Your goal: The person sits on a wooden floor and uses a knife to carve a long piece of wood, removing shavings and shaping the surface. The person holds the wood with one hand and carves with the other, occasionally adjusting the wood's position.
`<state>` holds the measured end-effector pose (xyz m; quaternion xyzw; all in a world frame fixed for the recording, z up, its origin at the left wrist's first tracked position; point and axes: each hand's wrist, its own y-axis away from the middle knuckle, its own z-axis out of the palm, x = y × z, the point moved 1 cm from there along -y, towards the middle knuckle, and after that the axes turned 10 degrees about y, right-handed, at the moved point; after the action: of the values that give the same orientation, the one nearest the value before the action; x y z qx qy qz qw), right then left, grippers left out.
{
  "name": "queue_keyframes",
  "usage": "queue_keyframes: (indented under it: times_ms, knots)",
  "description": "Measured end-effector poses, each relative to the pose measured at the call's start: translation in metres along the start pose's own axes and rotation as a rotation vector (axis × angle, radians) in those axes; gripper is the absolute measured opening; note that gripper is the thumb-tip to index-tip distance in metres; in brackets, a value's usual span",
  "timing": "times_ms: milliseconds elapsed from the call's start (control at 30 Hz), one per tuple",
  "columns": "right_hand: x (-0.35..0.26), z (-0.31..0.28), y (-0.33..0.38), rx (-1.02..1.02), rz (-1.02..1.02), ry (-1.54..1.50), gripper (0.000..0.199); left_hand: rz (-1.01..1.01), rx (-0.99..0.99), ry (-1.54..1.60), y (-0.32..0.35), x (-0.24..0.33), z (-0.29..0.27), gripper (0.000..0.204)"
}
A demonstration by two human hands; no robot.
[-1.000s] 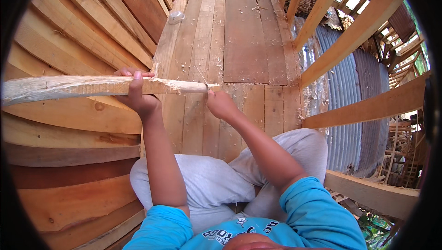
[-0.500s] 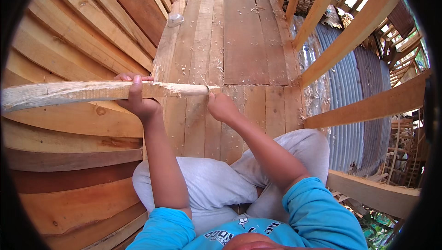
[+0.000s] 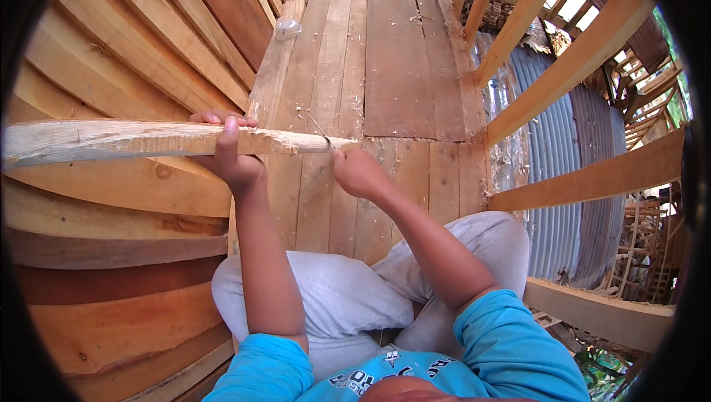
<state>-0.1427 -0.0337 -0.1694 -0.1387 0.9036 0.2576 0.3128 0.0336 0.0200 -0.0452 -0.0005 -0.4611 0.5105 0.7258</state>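
Observation:
A long pale wooden pole (image 3: 111,140) runs in from the left edge, its bark stripped and its right end whittled to a narrow point. My left hand (image 3: 235,157) grips it from below near the shaped end, thumb on the near side and fingers beyond. My right hand (image 3: 358,172) is closed in a fist just short of the tip, around what appears to be a knife (image 3: 320,128). Its thin blade slants up and to the left across the pole's tapered end. The fist hides the handle.
Wood shavings lie scattered over the plank floor (image 3: 400,68). Overlapping boards form a wall (image 3: 111,202) at the left. A small clear container (image 3: 287,28) sits on the floor at its foot. Slanting timber rails (image 3: 592,180) edge the right side, with corrugated metal sheets (image 3: 552,150) beyond.
The knife blade now lies farther left across the taper, leaning more to the left. The pole's left part has risen slightly in the picture. Both hands keep their hold.

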Motion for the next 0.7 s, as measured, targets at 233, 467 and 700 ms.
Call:
queue_keyframes:
  times_ms: [233,467,700]
  knots:
    - [0.046,-0.003,-0.015,0.000,0.110,0.044,0.055,-0.058,-0.117,0.108,-0.004,-0.001,0.003,0.027]
    - [0.077,0.008,-0.024,-0.002,0.217,0.124,0.054,-0.089,-0.159,0.126,-0.001,-0.004,0.009,0.028]
    - [0.024,0.000,-0.005,-0.102,0.152,0.161,0.049,-0.033,0.018,0.031,-0.001,0.004,0.007,0.029]
